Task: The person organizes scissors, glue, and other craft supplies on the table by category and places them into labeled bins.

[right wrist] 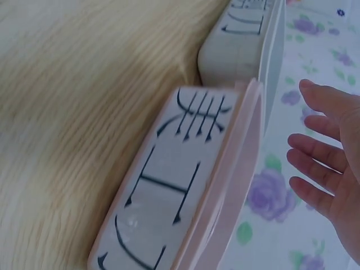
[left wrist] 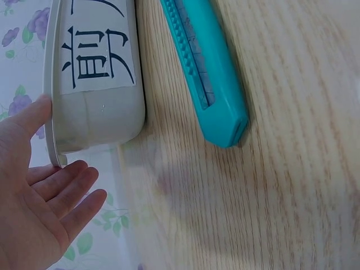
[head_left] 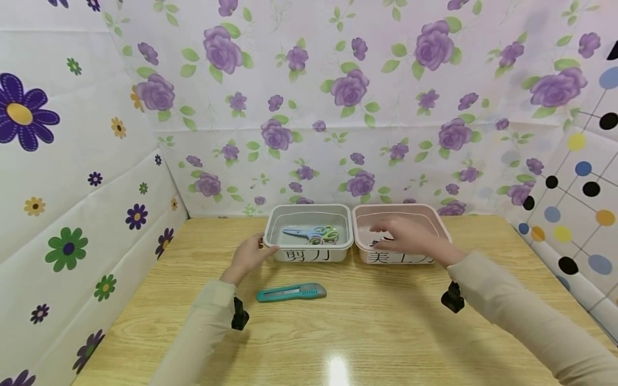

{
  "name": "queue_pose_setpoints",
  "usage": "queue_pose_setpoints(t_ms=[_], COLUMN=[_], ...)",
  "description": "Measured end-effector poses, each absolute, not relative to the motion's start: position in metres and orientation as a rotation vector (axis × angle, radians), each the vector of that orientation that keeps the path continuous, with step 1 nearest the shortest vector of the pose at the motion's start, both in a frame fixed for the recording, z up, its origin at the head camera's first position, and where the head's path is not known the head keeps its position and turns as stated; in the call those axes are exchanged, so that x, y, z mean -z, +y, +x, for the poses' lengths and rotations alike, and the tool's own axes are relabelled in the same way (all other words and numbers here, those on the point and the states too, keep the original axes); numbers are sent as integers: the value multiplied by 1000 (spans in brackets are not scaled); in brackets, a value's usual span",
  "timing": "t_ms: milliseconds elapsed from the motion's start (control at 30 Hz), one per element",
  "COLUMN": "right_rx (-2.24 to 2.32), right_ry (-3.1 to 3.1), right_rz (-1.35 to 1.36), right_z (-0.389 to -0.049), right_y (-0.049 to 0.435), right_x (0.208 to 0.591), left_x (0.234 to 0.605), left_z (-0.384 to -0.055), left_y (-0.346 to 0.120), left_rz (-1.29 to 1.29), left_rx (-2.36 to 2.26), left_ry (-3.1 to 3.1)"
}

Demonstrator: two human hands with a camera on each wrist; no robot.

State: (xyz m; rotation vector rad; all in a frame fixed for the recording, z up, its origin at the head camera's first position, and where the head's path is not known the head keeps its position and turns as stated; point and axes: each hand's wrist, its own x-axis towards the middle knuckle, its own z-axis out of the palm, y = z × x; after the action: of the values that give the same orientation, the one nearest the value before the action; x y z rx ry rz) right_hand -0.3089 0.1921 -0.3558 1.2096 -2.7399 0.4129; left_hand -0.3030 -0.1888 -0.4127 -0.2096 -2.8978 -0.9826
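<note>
My left hand (head_left: pixel 247 257) holds the front left corner of the light grey bin (head_left: pixel 309 208), thumb and index finger at its rim in the left wrist view. Blue-handled and green-handled scissors (head_left: pixel 328 234) lie inside this bin. Over the pink bin (head_left: pixel 436 217) is my right hand (head_left: pixel 407 236), fingers loosely bent and apart, with nothing between them in the right wrist view. A small dark thing (head_left: pixel 381 241) shows in the pink bin below the fingers, partly hidden. In front of the grey bin a teal utility knife (head_left: pixel 292 292) lies on the table.
Both bins stand side by side on the wooden table (head_left: pixel 367 327), labelled in black characters on their fronts. Behind them hangs a floral cloth (head_left: pixel 318 155). Patterned cloths also line the left side (head_left: pixel 87 182) and the right side (head_left: pixel 574 203).
</note>
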Motion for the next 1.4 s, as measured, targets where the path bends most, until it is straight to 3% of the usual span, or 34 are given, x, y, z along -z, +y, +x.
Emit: queue_pose_setpoints(t_ms=[733,1400], right_rx=[-533,-585], right_ry=[-2695,-2745], right_rz=[1532,1526], right_z=[-276,-277], right_y=[107,58], right_x=[388,437], left_x=[412,412], left_z=[-302,-302], left_y=[-188,-189], left_rz=[-202,-216], left_rx=[993,1009], left_ry=[-2907,-2894])
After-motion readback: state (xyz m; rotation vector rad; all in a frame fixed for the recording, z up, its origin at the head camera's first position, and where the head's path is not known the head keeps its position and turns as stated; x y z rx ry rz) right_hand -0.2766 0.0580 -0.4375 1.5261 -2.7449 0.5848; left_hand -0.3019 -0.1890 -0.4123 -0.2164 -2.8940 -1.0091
